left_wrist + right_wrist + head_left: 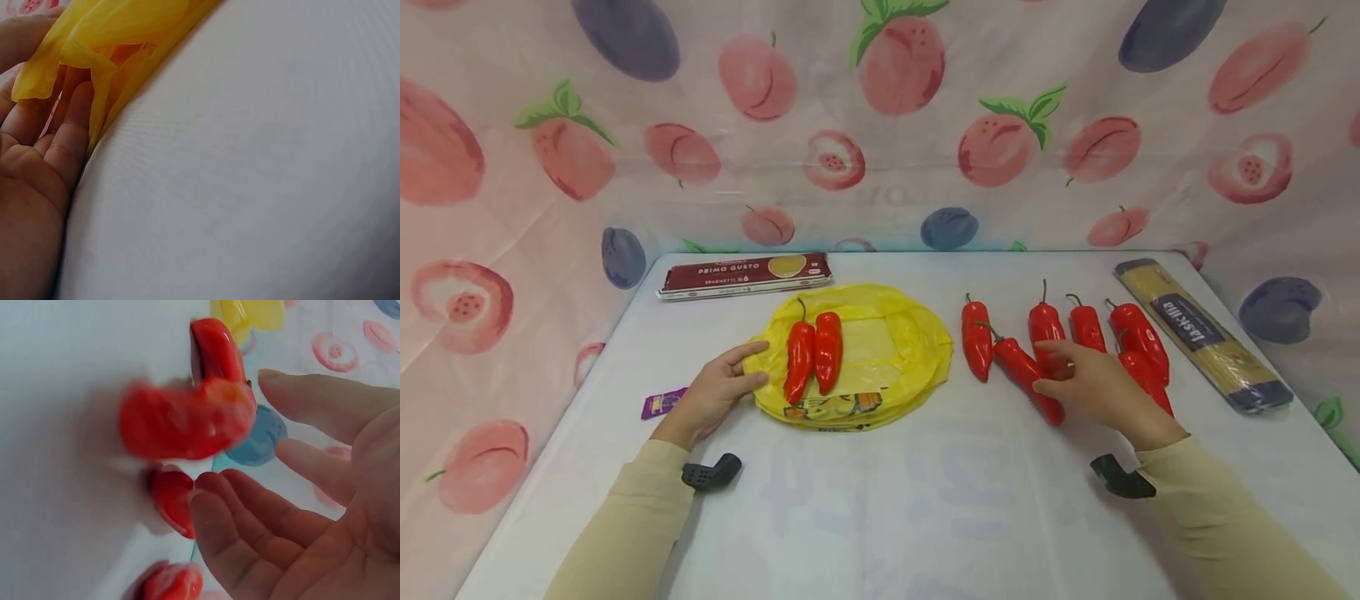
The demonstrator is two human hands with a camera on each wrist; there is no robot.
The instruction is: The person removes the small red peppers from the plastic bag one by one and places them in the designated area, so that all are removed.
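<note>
A yellow plastic bag (917,333) lies spread on the table with two red peppers (828,354) on it. At its left edge my left hand (718,392) holds the bag, whose thin folds hang between thumb and fingers (74,119) in the left wrist view. Several red peppers lie in a loose group to the right. Above them hovers my right hand (1093,383), thumb and fingers apart. The slanting pepper (1028,379) is nearest its fingertips. In the right wrist view a blurred pepper (181,422) sits in front of the spread fingers, apart from them.
A dark red spaghetti pack (745,277) lies at the back left. Along the right edge is a clear pack of spaghetti (1206,333). A small purple packet (662,403) lies beside the left wrist. Fruit-print cloth (895,150) hangs behind the table (880,517).
</note>
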